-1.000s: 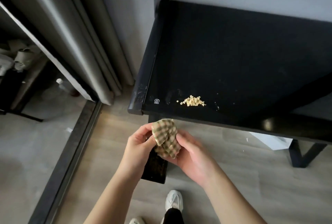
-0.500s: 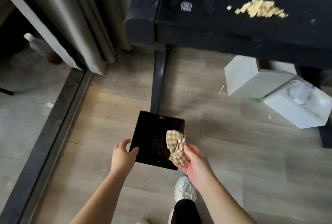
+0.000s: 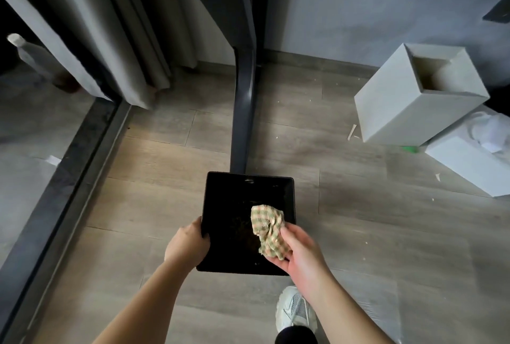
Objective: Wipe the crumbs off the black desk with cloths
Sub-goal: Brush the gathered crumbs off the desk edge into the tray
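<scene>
A black square tray (image 3: 234,202) lies on the wooden floor at the foot of the black desk leg (image 3: 242,111). My left hand (image 3: 187,244) grips the tray's left edge near its front corner. My right hand (image 3: 298,252) holds a crumpled green-and-cream checked cloth (image 3: 267,230) over the tray's right side. Fine specks dot the tray's dark inside. The desk top and its crumb pile are out of view.
Two white boxes lie on the floor to the right: an open one (image 3: 408,106) and one (image 3: 469,161) with white paper in it. Grey curtains (image 3: 124,39) hang at the left by a dark floor track (image 3: 69,167). My white shoe (image 3: 295,310) stands below the tray.
The view dropped from the desk top to the floor under it. My left hand let go of the cloth and took the tray's left edge. The right hand brought the cloth down over the tray.
</scene>
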`<state>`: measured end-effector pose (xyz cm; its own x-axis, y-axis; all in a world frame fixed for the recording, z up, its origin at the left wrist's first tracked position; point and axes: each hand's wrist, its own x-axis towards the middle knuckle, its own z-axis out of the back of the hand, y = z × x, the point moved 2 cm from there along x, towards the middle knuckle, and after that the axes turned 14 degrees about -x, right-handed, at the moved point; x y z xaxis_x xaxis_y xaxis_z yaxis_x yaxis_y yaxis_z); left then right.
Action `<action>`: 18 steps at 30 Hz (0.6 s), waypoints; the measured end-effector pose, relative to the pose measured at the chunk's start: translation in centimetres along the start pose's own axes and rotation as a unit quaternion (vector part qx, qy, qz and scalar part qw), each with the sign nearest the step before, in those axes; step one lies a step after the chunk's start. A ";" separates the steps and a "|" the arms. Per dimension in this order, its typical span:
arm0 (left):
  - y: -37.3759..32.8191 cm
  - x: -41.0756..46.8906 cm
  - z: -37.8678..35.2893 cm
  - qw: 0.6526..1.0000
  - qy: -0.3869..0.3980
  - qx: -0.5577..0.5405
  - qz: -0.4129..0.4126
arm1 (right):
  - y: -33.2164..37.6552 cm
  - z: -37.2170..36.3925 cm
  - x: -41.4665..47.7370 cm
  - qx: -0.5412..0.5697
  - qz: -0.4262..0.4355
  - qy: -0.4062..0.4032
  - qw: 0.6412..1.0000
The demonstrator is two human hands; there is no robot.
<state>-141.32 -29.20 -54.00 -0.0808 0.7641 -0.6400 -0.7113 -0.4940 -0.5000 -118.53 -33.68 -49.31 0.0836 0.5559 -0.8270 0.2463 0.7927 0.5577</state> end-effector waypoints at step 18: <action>-20.4 -19.5 11.3 0.983 0.001 -0.181 -0.031 | 16.9 3.0 -21.0 -0.049 0.158 -0.043 0.985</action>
<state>-133.18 -29.33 -24.75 -0.0423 0.7970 -0.6025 -0.4191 -0.5615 -0.7135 -113.26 -32.70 -22.73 0.2244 0.7582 -0.6121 0.1014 0.6066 0.7885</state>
